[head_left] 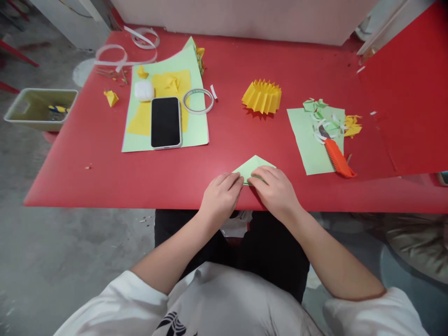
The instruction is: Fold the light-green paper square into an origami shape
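A light green sheet of folded paper [255, 163] lies near the table's front edge, its upper corner pointing away from me. At its left side, my left hand [222, 193] is closed with the fingertips on the lower edge. My right hand [275, 189] has its fingers curled over the right part of the same paper. Both thumbs are mostly hidden, and the fingertips of the two hands are a small gap apart. Beyond the paper stands a yellow pleated paper piece [262, 96], which neither hand touches.
At left, a phone [165, 122], a tape roll [198, 101] and a white case [144, 91] rest on green and yellow sheets. Right, an orange toothed-edge tool [339, 157] lies among scraps on a green sheet [303, 140]. A bin [38, 122] stands beyond the table's left edge.
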### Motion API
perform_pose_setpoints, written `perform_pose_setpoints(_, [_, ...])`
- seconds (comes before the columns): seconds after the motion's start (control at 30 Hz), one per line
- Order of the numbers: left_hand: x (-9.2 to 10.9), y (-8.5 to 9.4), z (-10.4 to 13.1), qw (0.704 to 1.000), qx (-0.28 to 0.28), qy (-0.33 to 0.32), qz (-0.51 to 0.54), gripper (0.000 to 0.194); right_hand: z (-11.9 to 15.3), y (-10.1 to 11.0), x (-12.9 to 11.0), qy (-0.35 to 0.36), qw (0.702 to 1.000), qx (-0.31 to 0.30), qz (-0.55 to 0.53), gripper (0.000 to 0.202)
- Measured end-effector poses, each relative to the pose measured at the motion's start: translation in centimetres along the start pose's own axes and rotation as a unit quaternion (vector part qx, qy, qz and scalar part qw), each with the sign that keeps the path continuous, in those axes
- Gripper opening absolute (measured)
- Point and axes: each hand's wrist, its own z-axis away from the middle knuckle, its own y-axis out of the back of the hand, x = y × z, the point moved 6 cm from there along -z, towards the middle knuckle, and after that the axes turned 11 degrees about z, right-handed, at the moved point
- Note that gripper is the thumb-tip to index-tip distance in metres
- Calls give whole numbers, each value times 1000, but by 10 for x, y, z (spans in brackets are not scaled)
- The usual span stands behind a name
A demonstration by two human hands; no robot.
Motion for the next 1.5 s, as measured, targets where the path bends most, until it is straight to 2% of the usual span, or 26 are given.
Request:
perform_pose_setpoints(0.13, [9, -2, 7, 998, -1, -69, -3, 27, 6, 0, -12, 20, 1000, 10, 14, 25])
perform_pose_setpoints(0.2, [11, -2, 8, 997, -9, -78, -13, 28, 9, -2, -15, 16, 1000, 5, 9, 27])
perform_pose_setpoints(0.37, [7, -1, 13, 999, -38, -31, -11, 35, 18, -4, -9, -21, 999, -24, -29, 33])
perform_pose_setpoints(0.57, [5, -4, 19, 997, -75, -16, -16, 45, 33, -4, 10, -58, 995, -40, -67, 32])
perform_pose_setpoints(0.77, [0, 5, 25, 996, -71, -1, -48, 48, 38, -5, 12, -56, 995, -30, -78, 31])
perform_pose_setpoints(1.0, [-10, 15, 34, 994, -85, 23, -70, 50, 45, -5, 17, -112, 990, 6, -89, 28])
perform_pose_setpoints(1.2, [-16, 24, 36, 995, -64, 42, -63, 44, 45, -5, 18, -115, 988, 10, -101, 27])
perform_pose_setpoints(1.3, [-22, 34, 30, 994, -31, 80, -69, 41, 44, -4, 17, -115, 987, 2, -108, 27])
perform_pose_setpoints(1.37, [-21, 36, 22, 993, -7, 92, -75, 45, 44, -3, 15, -106, 989, 3, -107, 27])
perform_pose_setpoints(1.43, [-11, 28, 14, 995, -23, 64, -71, 55, 45, -3, 12, -90, 991, 6, -96, 28])
perform_pose_setpoints(1.5, [2, 10, 8, 995, -84, 11, -53, 58, 47, -4, 10, -72, 994, 2, -79, 30])
